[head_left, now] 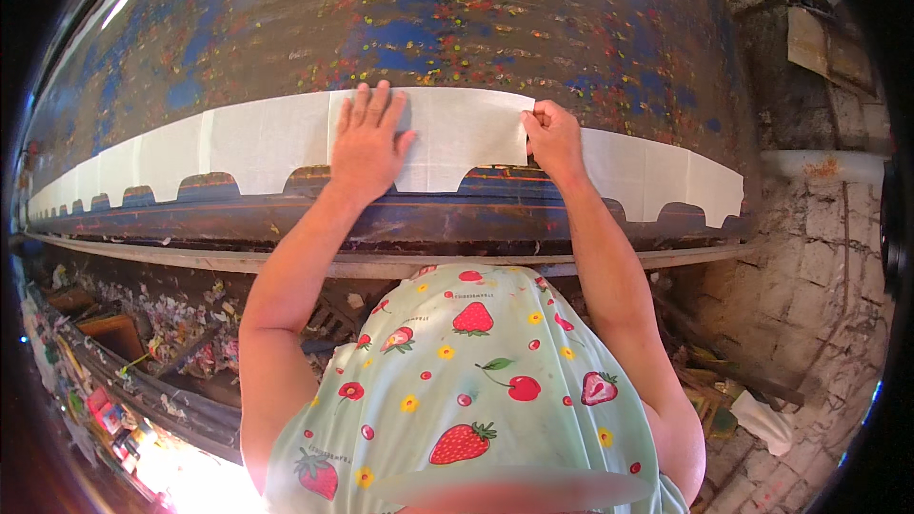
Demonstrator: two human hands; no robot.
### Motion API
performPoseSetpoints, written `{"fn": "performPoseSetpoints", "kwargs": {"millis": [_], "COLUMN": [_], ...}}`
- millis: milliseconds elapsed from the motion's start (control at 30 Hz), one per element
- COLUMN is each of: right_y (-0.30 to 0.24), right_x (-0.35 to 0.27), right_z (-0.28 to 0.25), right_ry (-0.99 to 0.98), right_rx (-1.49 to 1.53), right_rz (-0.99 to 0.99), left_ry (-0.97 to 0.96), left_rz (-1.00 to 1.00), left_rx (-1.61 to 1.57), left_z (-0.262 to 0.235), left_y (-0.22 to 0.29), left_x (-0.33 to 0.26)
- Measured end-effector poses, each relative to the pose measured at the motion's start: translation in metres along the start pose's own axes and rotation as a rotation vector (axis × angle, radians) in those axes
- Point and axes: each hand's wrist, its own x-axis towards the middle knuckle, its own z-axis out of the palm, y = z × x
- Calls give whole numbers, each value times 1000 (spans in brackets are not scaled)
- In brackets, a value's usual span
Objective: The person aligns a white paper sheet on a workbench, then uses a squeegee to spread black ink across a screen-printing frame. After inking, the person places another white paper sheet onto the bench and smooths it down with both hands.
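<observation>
A white sheet (462, 133), cloth or paper I cannot tell, lies along the near side of a long paint-speckled table (533, 29). Its near edge has rounded notches cut into it. My left hand (369, 148) rests flat on its left part, fingers spread and pointing away from me. At the sheet's right edge, my right hand (554, 141) pinches the upper corner between thumb and fingers. Similar notched white pieces carry on in a row, one (257, 152) to the left and another (647, 171) to the right, partly behind my right wrist.
A pale rail (219, 260) runs below the table's near edge, close to my body. Scraps and litter (205, 324) fill the lower left. On the right are a brick floor (809, 276), a pale pipe (824, 166) and a white cloth (762, 422).
</observation>
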Motion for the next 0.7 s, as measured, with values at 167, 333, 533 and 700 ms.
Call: {"fn": "performPoseSetpoints", "kwargs": {"millis": [167,333,533,700], "right_y": [-6,1,41,76], "right_x": [-6,-15,-25,-19], "right_z": [-10,-69,-230,-336], "right_ry": [-76,-175,52,214], "right_rx": [121,220,-746,-1087], "right_rz": [22,-16,-462,-447], "left_ry": [-77,-161,-150,-8], "left_rz": [12,91,191,155], "left_rx": [-24,-20,-90,-295], "left_z": [13,25,46,65], "left_y": [65,132,201,257], "left_x": [29,44,63,82]}}
